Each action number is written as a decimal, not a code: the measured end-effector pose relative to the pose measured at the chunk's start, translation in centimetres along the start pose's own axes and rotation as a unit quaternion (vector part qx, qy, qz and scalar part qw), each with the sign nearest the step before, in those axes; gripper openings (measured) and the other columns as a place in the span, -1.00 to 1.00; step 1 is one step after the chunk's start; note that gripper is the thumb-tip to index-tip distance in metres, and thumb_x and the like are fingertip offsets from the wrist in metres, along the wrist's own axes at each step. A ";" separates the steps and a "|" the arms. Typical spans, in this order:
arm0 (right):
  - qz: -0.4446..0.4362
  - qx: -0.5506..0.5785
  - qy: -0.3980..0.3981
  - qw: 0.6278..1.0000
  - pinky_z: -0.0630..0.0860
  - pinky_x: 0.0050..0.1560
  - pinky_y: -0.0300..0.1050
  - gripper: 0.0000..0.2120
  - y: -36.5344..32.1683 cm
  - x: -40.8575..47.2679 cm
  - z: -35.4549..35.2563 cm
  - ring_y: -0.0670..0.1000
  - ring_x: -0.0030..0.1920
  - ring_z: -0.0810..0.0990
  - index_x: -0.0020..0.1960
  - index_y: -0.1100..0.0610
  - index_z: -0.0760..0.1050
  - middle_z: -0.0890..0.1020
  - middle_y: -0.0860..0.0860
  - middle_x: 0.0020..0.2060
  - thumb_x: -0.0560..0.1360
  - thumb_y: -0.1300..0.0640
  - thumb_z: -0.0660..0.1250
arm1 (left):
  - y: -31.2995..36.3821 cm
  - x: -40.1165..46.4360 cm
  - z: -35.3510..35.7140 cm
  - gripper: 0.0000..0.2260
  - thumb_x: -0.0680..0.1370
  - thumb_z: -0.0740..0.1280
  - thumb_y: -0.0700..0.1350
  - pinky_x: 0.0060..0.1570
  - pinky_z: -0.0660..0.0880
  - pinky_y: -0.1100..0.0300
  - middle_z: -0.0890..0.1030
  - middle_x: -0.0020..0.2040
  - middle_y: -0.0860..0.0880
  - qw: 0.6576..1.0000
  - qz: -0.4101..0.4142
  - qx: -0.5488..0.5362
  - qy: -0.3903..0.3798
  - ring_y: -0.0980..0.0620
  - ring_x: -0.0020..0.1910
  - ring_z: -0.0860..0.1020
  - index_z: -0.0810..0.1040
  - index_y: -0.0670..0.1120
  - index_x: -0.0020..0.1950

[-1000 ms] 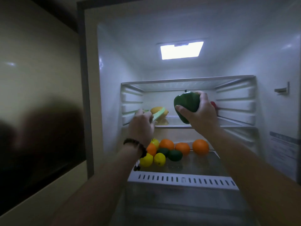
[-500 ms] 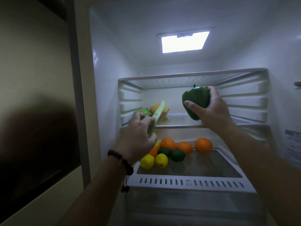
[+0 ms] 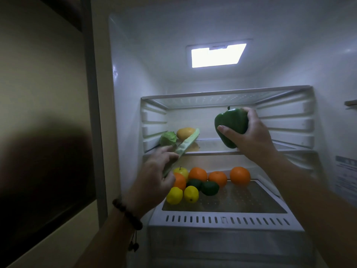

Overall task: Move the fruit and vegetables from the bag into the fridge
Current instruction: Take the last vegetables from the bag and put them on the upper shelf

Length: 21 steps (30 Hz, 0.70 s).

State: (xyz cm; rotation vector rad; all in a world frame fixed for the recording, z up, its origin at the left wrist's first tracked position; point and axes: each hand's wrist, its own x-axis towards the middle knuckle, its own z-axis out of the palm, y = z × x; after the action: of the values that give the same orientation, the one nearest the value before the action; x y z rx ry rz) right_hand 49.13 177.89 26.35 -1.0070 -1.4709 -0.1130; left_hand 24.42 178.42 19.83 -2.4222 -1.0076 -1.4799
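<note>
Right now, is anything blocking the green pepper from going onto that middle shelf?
Nothing visible does. The right hand holds the green pepper over the shelf's bare right side; the lettuce and mango sit far left.

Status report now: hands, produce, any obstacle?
Left hand holds pale pod. Right hand grips pepper. Both at middle shelf. Nothing blocking.

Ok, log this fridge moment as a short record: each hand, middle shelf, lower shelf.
left hand: holds a pale green pod, tip over the middle shelf
right hand: grips a green bell pepper above that shelf
middle shelf: lettuce, mango
lower shelf: oranges, lemons, limes, yellow apple
</note>
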 end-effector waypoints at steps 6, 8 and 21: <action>-0.015 -0.001 0.005 1.000 0.56 -0.10 -0.10 -0.36 -0.6 0.2 -0.3 0.04 0.02 0.50 0.34 0.09 0.26 0.45 0.00 0.05 0.38 -0.06 0.45 | 1.6 1.8 1.1 -0.76 0.51 0.33 -0.28 -0.07 0.45 0.49 0.52 0.01 -0.02 0.979 0.007 0.038 0.200 0.16 -0.06 0.47 0.56 -0.19 0.17; -0.023 -0.005 0.013 1.000 0.55 -0.10 -0.12 -0.37 -0.8 0.3 -0.5 0.03 0.01 0.50 0.33 0.11 0.27 0.46 0.00 0.05 0.38 -0.05 0.45 | 2.2 2.6 1.7 -0.78 0.50 0.34 -0.26 -0.03 0.49 0.37 0.59 0.00 -0.04 0.975 0.020 0.058 0.211 0.14 -0.08 0.52 0.58 -0.18 0.14; 0.025 0.038 0.031 0.999 0.56 -0.08 -0.06 -0.45 0.4 0.5 -2.0 0.02 -0.03 0.51 0.27 0.06 0.32 0.49 0.00 0.00 0.38 -0.01 0.47 | 3.8 9.4 4.4 -0.78 0.57 0.14 -0.25 0.03 0.40 0.12 0.49 0.19 -0.25 0.974 -0.156 0.147 -0.068 -0.19 0.14 0.48 0.48 -0.28 0.13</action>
State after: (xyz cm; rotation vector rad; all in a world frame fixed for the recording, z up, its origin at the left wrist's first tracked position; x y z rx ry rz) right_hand 51.02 177.11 26.99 -0.9702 -1.3831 -0.0523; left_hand 32.69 181.85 26.24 -2.2515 -1.5748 -1.1492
